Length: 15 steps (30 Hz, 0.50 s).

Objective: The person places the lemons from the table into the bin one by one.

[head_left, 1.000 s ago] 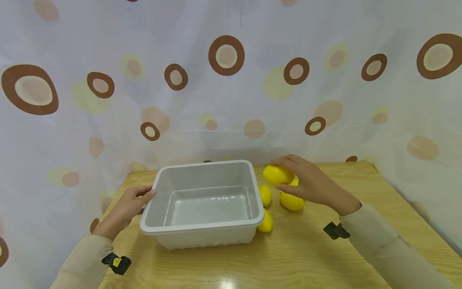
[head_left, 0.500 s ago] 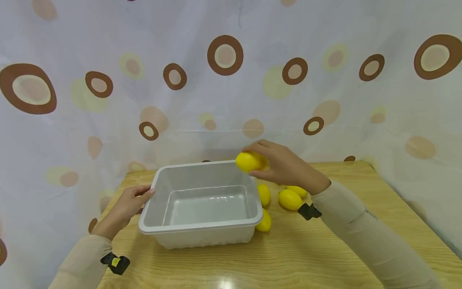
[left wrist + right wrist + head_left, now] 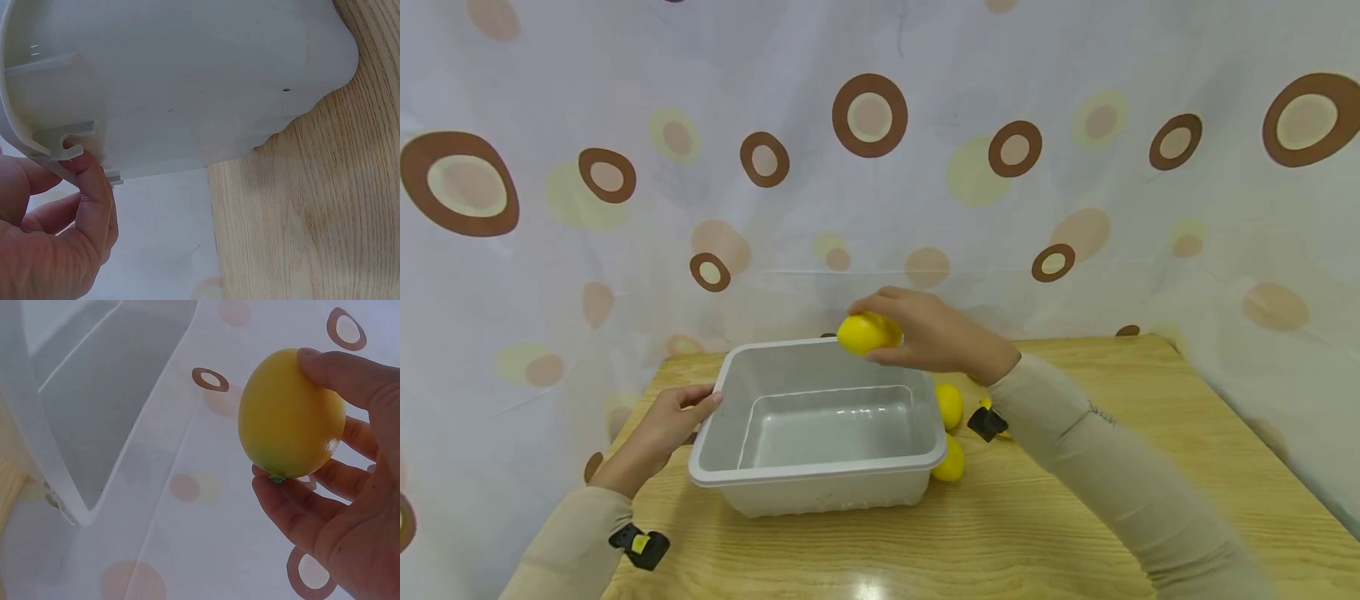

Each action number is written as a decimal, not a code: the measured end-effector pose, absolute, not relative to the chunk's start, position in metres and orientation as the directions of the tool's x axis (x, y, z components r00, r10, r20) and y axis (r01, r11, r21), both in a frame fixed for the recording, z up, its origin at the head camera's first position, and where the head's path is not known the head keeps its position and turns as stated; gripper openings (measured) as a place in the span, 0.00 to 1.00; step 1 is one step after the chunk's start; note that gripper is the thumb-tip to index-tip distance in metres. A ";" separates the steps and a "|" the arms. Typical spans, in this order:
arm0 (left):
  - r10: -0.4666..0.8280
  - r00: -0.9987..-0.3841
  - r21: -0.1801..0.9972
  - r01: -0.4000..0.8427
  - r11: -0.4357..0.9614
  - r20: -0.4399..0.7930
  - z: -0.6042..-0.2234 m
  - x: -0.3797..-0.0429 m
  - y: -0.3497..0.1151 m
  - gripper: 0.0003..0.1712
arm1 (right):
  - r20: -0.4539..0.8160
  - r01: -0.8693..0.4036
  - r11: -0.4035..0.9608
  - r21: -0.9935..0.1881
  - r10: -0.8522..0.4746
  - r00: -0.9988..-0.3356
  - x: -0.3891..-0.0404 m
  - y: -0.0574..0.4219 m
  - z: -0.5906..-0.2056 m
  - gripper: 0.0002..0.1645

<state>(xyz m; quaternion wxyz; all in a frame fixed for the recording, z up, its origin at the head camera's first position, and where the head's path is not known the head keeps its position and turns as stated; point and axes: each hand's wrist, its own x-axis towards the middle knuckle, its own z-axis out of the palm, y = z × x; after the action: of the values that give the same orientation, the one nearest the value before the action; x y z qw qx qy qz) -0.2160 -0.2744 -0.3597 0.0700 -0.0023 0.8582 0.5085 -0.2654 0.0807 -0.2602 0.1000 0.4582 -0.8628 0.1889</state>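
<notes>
Over the past second, right hand (image 3: 925, 331) has swung from beyond the tub's (image 3: 823, 493) 3 o'clock side to its 1 o'clock. Held lemon (image 3: 863, 333) is up there, not touching the tub; thumb and fingers curve round it, spread lemon-wide. Looks like work has moved from pick-up to carrying, with no release. Left hand (image 3: 673, 421) unchanged, pinching the tub at 9 o'clock. Upper lemon (image 3: 950, 406) and lower lemon (image 3: 952, 460) sit on the table (image 3: 880, 550), 3 and 4 o'clock.
</notes>
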 end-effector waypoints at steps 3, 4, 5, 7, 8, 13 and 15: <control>0.068 -0.990 0.873 -0.076 0.481 -0.124 -0.360 -0.216 -0.275 0.31 | 0.320 -0.826 0.511 -0.240 -0.761 -0.564 -0.269 0.070 -0.263 0.30; 0.067 -0.990 0.872 -0.076 0.483 -0.123 -0.360 -0.216 -0.275 0.31 | 0.313 -0.825 0.512 -0.240 -0.763 -0.565 -0.271 0.067 -0.264 0.30; 0.066 -0.990 0.872 -0.076 0.483 -0.123 -0.360 -0.217 -0.275 0.31 | 0.306 -0.823 0.514 -0.241 -0.764 -0.567 -0.272 0.063 -0.265 0.30; 0.066 -0.990 0.872 -0.075 0.484 -0.122 -0.360 -0.217 -0.275 0.31 | 0.287 -0.817 0.522 -0.245 -0.766 -0.576 -0.274 0.057 -0.266 0.30; 0.066 -0.990 0.872 -0.075 0.483 -0.121 -0.360 -0.217 -0.275 0.30 | 0.279 -0.813 0.526 -0.249 -0.765 -0.580 -0.275 0.054 -0.267 0.29; 0.065 -0.991 0.876 -0.076 0.477 -0.121 -0.360 -0.217 -0.275 0.30 | 0.242 -0.806 0.533 -0.256 -0.772 -0.587 -0.278 0.040 -0.270 0.29; 0.066 -0.991 0.877 -0.073 0.475 -0.118 -0.360 -0.217 -0.276 0.30 | 0.232 -0.803 0.537 -0.258 -0.773 -0.591 -0.280 0.034 -0.272 0.29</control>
<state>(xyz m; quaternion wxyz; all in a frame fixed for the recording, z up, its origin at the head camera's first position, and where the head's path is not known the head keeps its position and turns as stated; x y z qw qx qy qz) -0.2165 -0.2757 -0.3603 0.0677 -0.0022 0.8561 0.5124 -0.2798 0.0338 -0.2718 0.0448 0.4500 -0.8754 0.1707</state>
